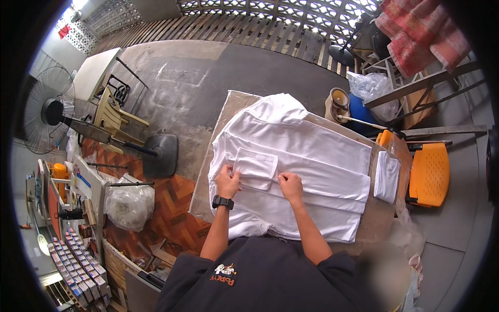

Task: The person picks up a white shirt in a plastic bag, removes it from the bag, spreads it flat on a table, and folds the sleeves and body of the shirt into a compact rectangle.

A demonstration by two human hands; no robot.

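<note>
Several white T-shirts lie layered and spread out on a work table (382, 230) with a clear plastic cover, the top white shirt (327, 175) bearing long creases. On them rests a small rectangle of white fabric (255, 165) with stitched edges; whether it is a folded sleeve or a separate piece, I cannot tell. My left hand (229, 182), with a black watch on its wrist, touches the rectangle's near left corner, thumb and forefinger apart. At the right edge, my right hand (291, 186) pinches the cloth between thumb and curled fingers.
A folded white shirt (386, 177) lies at the table's right end, beside an orange plastic chair (430, 174). Left of the table are a pedestal fan (50, 112) and a plastic bag (130, 202). A beige pot (337, 102) stands beyond the far right edge.
</note>
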